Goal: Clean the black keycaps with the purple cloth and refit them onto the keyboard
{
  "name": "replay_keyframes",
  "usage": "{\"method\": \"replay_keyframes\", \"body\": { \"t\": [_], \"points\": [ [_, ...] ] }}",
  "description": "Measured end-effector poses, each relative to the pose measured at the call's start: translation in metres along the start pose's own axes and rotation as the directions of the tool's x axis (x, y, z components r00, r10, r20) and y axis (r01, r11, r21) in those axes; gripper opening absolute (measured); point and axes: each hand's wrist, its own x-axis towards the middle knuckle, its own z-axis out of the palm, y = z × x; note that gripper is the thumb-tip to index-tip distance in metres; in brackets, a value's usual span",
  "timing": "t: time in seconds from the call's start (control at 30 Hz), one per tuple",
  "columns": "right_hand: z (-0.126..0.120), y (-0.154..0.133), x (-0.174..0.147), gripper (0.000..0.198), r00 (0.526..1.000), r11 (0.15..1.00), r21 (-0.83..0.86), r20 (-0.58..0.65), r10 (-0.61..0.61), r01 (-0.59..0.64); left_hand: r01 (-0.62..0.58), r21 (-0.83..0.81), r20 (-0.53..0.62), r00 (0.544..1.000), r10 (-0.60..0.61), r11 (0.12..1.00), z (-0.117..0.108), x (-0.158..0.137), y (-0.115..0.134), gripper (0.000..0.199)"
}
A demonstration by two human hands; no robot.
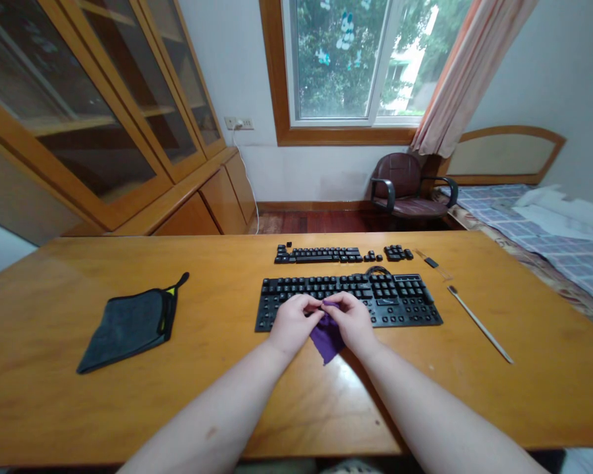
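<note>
Both hands meet over the front middle of a black keyboard (405, 316), which has some of its keycaps off. My left hand (295, 319) pinches the upper edge of a small purple cloth (328, 341). On the cloth's other side my right hand (352, 321) pinches it too, fingertips almost touching those of the left. The cloth's lower corner hangs toward the table edge. Whether a keycap is inside the cloth, I cannot tell, as the fingers cover that spot.
Behind the keyboard lie rows of loose black keycaps (321, 255). To the right are a wire keycap puller (431, 263) and a thin brush (481, 326). A folded grey cloth (128, 322) rests at left on the wooden table (217, 395). A chair (408, 184) stands beyond.
</note>
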Motion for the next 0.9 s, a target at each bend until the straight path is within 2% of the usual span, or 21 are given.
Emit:
{"method": "replay_keyframes", "body": {
  "t": [0.13, 0.27, 0.37, 0.5, 0.63, 0.8, 0.9],
  "points": [
    [-0.001, -0.001, -0.001, 0.003, 0.999, 0.998, -0.056, 0.045, -0.007, 0.009, 0.005, 0.036, 0.017, 1.0, -0.005, 0.999, -0.002, 0.0, 0.002, 0.007],
    [-0.003, 0.0, 0.001, 0.009, 0.999, 0.998, -0.049, -0.042, 0.03, -0.032, 0.052, -0.043, 0.014, 0.999, -0.051, 0.998, 0.002, 0.0, 0.003, 0.006],
    [-0.002, 0.0, 0.003, 0.015, 0.993, 0.999, 0.017, -0.103, 0.051, -0.049, 0.033, -0.088, -0.015, 0.999, -0.034, 0.996, 0.004, 0.0, 0.004, 0.01],
    [-0.001, 0.002, 0.004, 0.019, 0.991, 0.993, 0.105, -0.113, 0.068, -0.056, -0.056, -0.019, -0.048, 0.997, 0.055, 0.998, -0.001, 0.001, 0.005, 0.015],
    [-0.002, 0.003, 0.004, 0.02, 0.989, 0.992, 0.12, -0.133, 0.062, -0.046, -0.12, 0.015, -0.019, 0.993, 0.121, 0.993, -0.004, 0.004, 0.003, 0.024],
    [-0.002, 0.002, 0.005, 0.02, 0.989, 0.993, 0.101, -0.13, 0.066, -0.053, -0.087, 0.042, -0.065, 0.994, 0.089, 0.995, -0.004, 0.003, 0.005, 0.016],
    [-0.002, 0.0, 0.004, 0.02, 0.99, 0.989, 0.132, -0.117, 0.084, -0.068, -0.086, 0.16, -0.042, 0.995, 0.094, 0.983, -0.024, 0.006, 0.011, 0.016]
  ]
}}
